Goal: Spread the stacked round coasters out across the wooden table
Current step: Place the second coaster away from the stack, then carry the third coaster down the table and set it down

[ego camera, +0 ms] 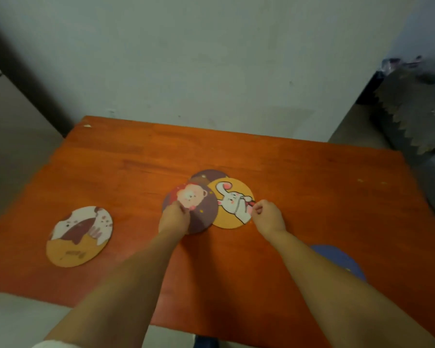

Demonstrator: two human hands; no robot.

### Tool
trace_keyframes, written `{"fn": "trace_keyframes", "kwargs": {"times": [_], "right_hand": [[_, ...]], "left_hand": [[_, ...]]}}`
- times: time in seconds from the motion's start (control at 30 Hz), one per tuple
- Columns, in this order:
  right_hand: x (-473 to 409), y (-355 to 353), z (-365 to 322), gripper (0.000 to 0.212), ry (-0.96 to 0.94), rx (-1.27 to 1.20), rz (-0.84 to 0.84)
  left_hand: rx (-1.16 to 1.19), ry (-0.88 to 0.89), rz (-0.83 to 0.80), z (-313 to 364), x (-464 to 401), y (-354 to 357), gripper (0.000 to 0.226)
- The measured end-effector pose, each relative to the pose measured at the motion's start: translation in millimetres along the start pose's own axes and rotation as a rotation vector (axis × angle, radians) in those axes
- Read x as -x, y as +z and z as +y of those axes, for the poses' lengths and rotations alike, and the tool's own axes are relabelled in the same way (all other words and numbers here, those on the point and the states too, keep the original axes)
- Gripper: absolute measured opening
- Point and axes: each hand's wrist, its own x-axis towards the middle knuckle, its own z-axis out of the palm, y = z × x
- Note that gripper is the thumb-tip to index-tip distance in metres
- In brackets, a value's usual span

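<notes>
On the orange wooden table point(236, 151) three round coasters overlap near the middle. A purple coaster with a bear point(199, 207) lies on top at the left, and my left hand point(173, 219) pinches its near edge. A yellow coaster with a white rabbit point(232, 204) lies to its right, and my right hand point(268, 218) pinches its right edge. A dark purple coaster point(207, 175) peeks out behind both. A yellow and white coaster point(79, 237) lies alone at the left. A blue coaster point(342, 259) lies at the right, partly hidden by my right forearm.
A pale wall point(211, 59) stands right behind the table's far edge. A dark cabinet side point(23, 71) is at the far left. Grey jagged-edged material point(417, 109) sits on furniture to the right. Pale floor point(15, 317) shows below the table's near edge.
</notes>
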Motion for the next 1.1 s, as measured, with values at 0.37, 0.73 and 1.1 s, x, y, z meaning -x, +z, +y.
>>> {"fn": "trace_keyframes", "kwargs": {"times": [0.37,0.73,1.1], "right_hand": [[-38.6,74.7,-78.8,0.028,0.182,-0.031,-0.152],[-37.6,60.7,-56.2,0.044,0.154,-0.072,-0.127],[17.1,-96.0,96.0,0.01,0.268,-0.285,0.16]], "left_hand": [[0.12,-0.261,-0.086,-26.2,-59.6,-25.6,0.042],[0.208,-0.191,-0.091,-17.5,-53.5,-23.2,0.035],[0.153,0.165,-0.251,136.2,53.3,72.6,0.022]]}}
